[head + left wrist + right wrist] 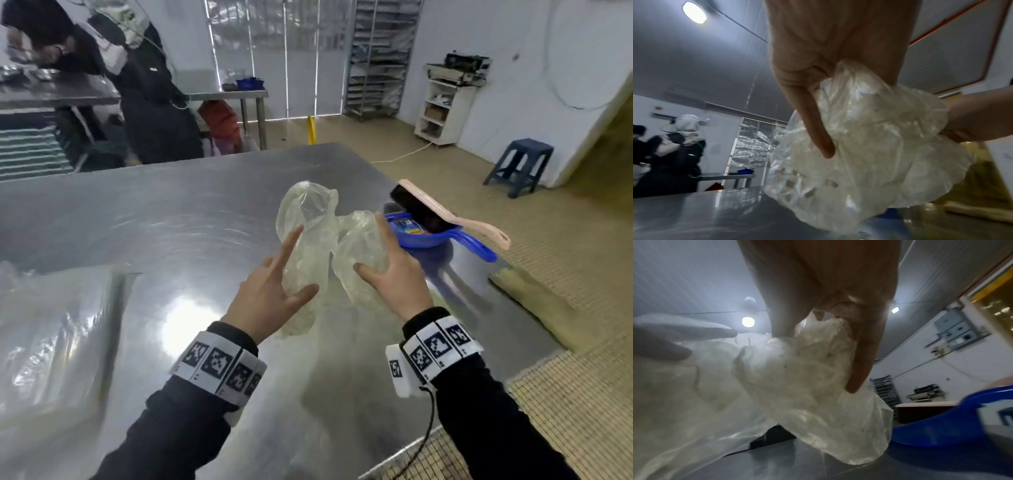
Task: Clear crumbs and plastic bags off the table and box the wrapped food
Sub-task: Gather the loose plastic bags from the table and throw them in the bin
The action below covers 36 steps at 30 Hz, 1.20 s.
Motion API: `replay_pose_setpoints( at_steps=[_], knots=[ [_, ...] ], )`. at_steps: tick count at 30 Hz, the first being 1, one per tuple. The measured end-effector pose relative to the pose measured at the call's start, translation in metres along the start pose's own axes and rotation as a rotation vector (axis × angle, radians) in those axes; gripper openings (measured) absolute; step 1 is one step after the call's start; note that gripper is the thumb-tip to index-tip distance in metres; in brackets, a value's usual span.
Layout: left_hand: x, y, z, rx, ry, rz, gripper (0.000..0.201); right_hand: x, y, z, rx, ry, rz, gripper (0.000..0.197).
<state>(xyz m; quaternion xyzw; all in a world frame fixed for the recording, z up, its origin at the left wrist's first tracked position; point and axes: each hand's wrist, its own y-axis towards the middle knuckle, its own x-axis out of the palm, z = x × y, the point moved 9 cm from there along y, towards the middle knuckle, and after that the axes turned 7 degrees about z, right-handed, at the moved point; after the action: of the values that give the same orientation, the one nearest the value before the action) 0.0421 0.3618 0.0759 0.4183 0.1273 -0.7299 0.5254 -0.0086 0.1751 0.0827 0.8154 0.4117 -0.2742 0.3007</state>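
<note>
Above the steel table (171,222) I hold a crumpled bunch of clear plastic bags (308,222) between both hands. My left hand (301,260) grips its left part, thumb pressed into the film and index finger stretched along it. In the left wrist view that thumb (816,129) digs into the plastic bags (869,146). My right hand (368,241) is curled round the right lobe, and its fingers (861,361) close on the plastic bags (797,378). No wrapped food or box is in view.
A blue dustpan (421,236) with a pink-backed brush (431,209) lying across it sits just beyond my right hand, near the table's right edge. A stack of clear plastic sheets (51,342) lies at the near left. Another person (147,85) works at the back left.
</note>
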Motion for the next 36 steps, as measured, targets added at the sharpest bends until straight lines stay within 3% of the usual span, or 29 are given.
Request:
replay_pose_setpoints(
  at_steps=[12, 21, 28, 36],
  knots=[
    [0.137, -0.076, 0.178, 0.358, -0.157, -0.345, 0.090, -0.175, -0.184, 0.156, 0.446, -0.111, 0.389, 0.087],
    [0.254, -0.170, 0.305, 0.570, -0.143, -0.640, 0.089, -0.289, -0.330, 0.268, 0.748, -0.203, 0.630, 0.086],
    [0.335, -0.226, 0.356, 0.580, -0.109, -0.762, 0.087, -0.337, -0.405, 0.332, 0.890, -0.229, 0.681, 0.087],
    [0.382, -0.268, 0.373, 0.538, -0.066, -0.851, 0.089, -0.347, -0.467, 0.371, 1.042, -0.220, 0.662, 0.088]
  ],
)
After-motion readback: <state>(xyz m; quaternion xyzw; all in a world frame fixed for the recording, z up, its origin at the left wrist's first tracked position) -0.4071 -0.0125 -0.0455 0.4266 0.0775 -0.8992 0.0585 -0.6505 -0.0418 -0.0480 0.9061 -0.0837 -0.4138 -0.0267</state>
